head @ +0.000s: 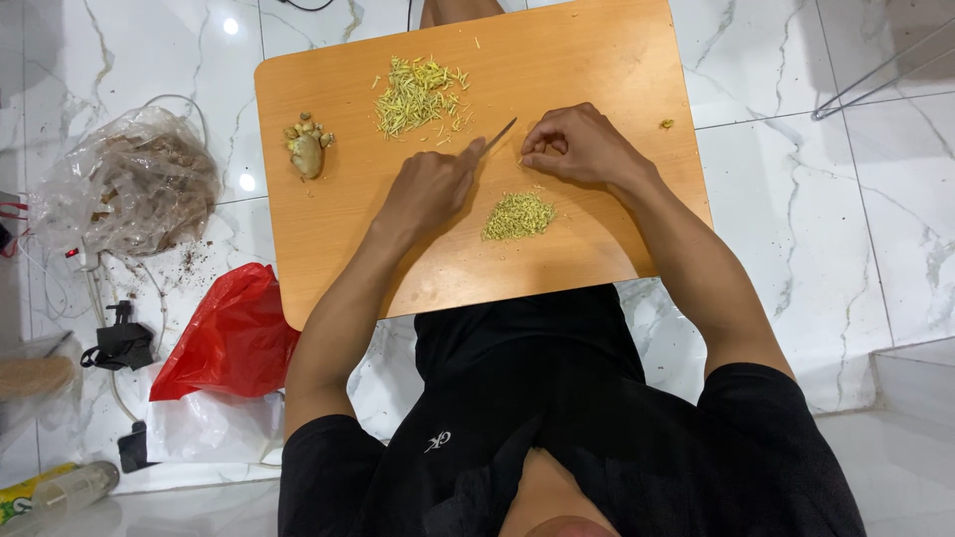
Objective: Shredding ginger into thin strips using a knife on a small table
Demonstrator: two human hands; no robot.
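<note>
My left hand [430, 187] is shut on a small knife [500, 132] whose blade points up and right toward my right hand [577, 147]. The right hand's fingers are curled and pressed to the wooden board [607, 55], pinching something too small to make out at the blade tip. Just below both hands lies a small heap of finely chopped ginger [517, 215]. A bigger pile of thin ginger strips [418, 96] lies above the left hand. A whole knob of ginger [306, 149] rests at the board's left side.
The board sits low over a white marble floor [796, 229], above my lap. To the left are a clear plastic bag of brown scraps [129, 179], a red plastic bag [234, 333], cables with a black adapter [119, 343] and a bottle [60, 492]. One stray ginger bit [667, 123] lies near the right edge.
</note>
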